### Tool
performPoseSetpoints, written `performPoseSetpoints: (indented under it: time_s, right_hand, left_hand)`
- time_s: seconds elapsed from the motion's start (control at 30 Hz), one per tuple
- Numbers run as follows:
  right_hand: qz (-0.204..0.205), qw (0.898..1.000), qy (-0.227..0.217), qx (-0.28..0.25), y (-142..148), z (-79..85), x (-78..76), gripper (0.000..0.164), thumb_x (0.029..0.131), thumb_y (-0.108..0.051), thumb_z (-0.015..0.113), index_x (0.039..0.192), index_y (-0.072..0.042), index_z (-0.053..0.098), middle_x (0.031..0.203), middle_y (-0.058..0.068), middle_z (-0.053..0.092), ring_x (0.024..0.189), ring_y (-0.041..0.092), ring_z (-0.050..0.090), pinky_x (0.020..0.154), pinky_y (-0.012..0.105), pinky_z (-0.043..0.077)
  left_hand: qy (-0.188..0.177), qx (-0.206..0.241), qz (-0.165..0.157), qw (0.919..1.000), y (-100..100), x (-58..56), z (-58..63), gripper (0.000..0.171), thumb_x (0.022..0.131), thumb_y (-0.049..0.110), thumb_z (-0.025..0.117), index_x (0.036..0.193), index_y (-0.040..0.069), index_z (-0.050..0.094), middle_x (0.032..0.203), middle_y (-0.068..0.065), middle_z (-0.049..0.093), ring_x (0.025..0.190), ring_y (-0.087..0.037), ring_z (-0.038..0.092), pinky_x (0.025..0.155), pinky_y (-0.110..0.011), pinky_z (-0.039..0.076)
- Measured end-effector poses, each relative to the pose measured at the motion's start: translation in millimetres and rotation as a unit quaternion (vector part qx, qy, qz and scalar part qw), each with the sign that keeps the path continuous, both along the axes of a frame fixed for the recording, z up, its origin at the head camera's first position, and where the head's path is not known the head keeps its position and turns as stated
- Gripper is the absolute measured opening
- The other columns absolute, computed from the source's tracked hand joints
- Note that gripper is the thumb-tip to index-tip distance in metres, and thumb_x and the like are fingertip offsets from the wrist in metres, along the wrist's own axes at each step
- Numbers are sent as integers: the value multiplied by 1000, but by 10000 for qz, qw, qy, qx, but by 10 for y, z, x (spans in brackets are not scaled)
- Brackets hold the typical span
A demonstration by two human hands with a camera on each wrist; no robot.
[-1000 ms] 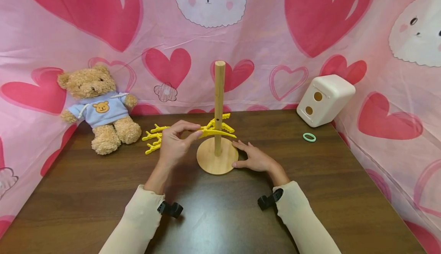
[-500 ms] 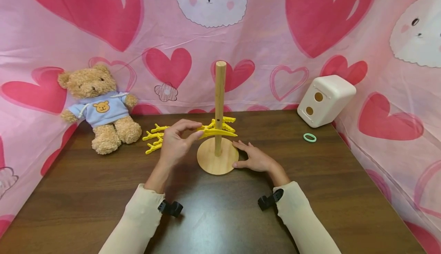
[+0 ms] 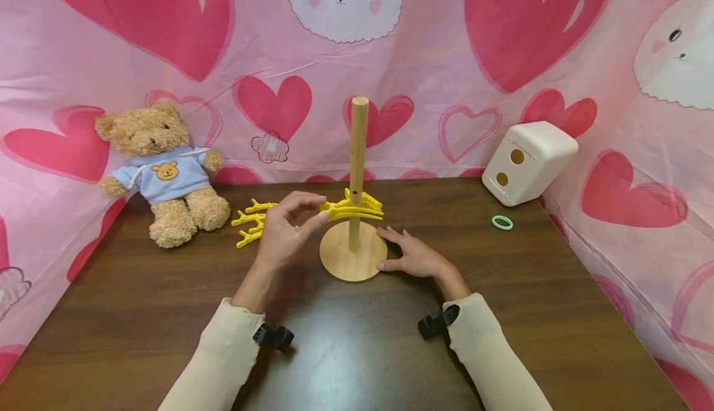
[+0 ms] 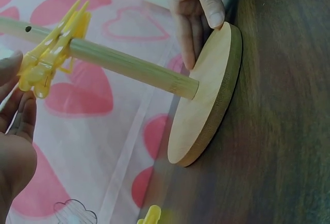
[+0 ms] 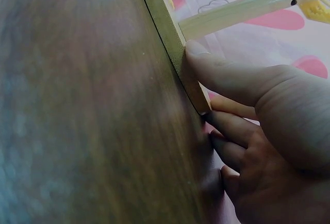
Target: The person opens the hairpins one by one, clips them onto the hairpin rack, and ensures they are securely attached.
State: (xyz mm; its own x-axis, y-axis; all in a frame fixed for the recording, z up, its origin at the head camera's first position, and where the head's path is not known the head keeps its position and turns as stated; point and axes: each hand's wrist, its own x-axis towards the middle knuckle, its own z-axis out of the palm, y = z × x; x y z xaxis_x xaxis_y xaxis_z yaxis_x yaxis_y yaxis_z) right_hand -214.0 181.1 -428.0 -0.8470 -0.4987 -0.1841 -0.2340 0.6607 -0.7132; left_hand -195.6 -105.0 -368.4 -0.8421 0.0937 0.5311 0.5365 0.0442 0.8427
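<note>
Our hands work apart: the left hand (image 3: 284, 231) pinches the yellow clip (image 4: 49, 54), which straddles the post (image 3: 359, 144), one side near and one far; the right hand (image 3: 415, 255) rests with spread thumb and fingers against the right rim of the base (image 3: 351, 265), flat on the bench (image 3: 346, 349). We cannot tell whether the clip touches the post. If our left pinch slips, it may spring closed or drop; a sideways tug under too light a right hand could tip the base.
</note>
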Motion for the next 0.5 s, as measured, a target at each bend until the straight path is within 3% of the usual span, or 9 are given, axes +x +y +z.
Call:
performPoseSetpoints:
  time_s: [0.2, 0.5]
  right_hand:
    - [-14, 10000, -39, -1, -9, 5, 0, 82, 91, -33, 78, 158, -11, 37, 164, 18, 24, 151, 46, 8, 119, 62, 11]
    - [-57, 10000, -71, 12, -6, 7, -7, 82, 90, -34, 78, 158, -12, 37, 164, 17, 23, 151, 46, 8, 119, 63, 11]
  left_hand:
    - [-20, 63, -80, 9999, -7, 1, 6, 28, 83, -11, 77, 110, -10, 71, 110, -21, 68, 104, -34, 62, 96, -39, 53]
    - [-111, 70, -190, 9997, -29, -8, 4, 28, 84, -9, 76, 112, -10, 70, 112, -19, 68, 104, -27, 63, 98, -47, 51]
